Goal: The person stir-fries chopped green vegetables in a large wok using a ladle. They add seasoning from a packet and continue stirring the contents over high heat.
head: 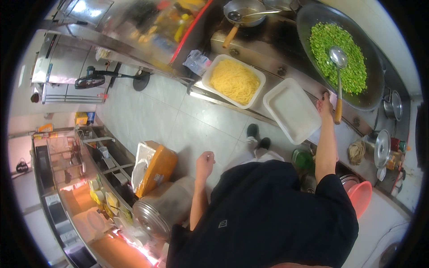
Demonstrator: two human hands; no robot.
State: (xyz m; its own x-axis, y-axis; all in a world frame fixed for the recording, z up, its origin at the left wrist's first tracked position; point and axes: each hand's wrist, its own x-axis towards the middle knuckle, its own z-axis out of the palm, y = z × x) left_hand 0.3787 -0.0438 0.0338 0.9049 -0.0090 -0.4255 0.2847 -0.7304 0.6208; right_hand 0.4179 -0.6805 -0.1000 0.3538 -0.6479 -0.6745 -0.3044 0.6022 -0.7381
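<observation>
My right hand (325,105) reaches to the stove's front panel, with its fingers at a dark control knob (326,94). Beside it stands a large wok (306,43) of chopped green vegetables (352,50); a ladle (338,58) with a wooden handle rests in it. Left of that hand, an empty white plastic tub (293,110) lies along the counter's edge. Another white tub (218,92) holds yellow noodle-like strands (234,80). My left hand (205,162) hangs over the floor, loosely curled, holding nothing.
A small pan (249,16) with a ladle sits on the stove (261,50). Lidded pots (382,147) and a cloth (356,152) are at the right. Behind my left arm stand a large lidded metal pot (161,214) and an orange box (157,171). A fan (90,80) stands farther off.
</observation>
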